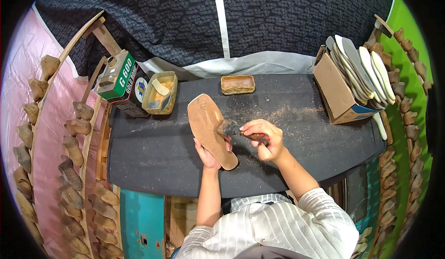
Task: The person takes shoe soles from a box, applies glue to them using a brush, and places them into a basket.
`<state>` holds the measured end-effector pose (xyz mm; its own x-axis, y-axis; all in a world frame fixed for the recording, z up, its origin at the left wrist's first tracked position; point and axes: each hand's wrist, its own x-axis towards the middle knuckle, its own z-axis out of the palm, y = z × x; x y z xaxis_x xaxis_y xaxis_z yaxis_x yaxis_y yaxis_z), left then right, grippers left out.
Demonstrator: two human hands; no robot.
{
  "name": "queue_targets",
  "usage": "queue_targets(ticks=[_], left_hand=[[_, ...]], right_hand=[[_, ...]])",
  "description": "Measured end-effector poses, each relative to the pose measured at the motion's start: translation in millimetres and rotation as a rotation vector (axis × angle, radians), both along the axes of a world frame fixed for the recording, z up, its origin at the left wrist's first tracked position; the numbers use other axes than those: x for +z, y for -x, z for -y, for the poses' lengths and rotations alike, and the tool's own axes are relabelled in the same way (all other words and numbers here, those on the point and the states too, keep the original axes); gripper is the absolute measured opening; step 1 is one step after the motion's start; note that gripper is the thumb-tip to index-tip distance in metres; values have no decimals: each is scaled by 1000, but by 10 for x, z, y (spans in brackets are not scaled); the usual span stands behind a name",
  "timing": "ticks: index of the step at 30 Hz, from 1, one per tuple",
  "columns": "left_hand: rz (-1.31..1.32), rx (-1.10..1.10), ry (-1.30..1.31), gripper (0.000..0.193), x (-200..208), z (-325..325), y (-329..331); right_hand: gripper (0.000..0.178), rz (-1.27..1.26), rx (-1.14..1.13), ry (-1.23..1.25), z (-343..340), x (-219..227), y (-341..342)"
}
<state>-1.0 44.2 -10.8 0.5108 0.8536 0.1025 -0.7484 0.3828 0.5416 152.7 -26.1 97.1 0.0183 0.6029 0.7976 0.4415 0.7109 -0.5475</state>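
Note:
My left hand (207, 158) grips a brown shoe sole (204, 120) near its lower end, thumb at the left edge and fingertips showing at the right edge. The sole is tilted above the dark table, its broad end pointing away from me. In my closed right hand (270, 139) is a brush (230, 128) with a dark, caked head and a red and black handle. The brush head meets the right side of the sole at about mid-length. Whether its tip lies on the face or just at the edge is hard to tell.
A shallow tin (238, 85) sits at the back centre. Back left, a deeper tin (160, 93) with small pieces stands beside a metal can (121, 83). A cardboard box (337, 94) of soles (354, 69) stands right. Crumbs dust the black tabletop (153, 157); shoe-last racks flank it.

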Motion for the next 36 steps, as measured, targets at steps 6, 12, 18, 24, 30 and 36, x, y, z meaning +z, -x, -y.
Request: queue_targets(ticks=[6, 12, 18, 24, 30, 36], left_hand=[[12, -65, -28, 84, -33, -2, -4], [-31, 42, 81, 83, 59, 16, -5], [2, -19, -15, 79, 20, -3, 9], [3, 146, 176, 81, 164, 34, -53], [21, -23, -19, 75, 112, 22, -50], [4, 81, 77, 77, 64, 13, -43]], right_hand=[[32, 35, -105, -26, -60, 101, 44], [34, 14, 77, 63, -1, -15, -25], [32, -3, -40, -7, -53, 8, 26], [35, -46, 139, 104, 0, -60, -59], [32, 21, 118, 58, -27, -82, -51], [25, -119, 139, 134, -19, -47, 15]])
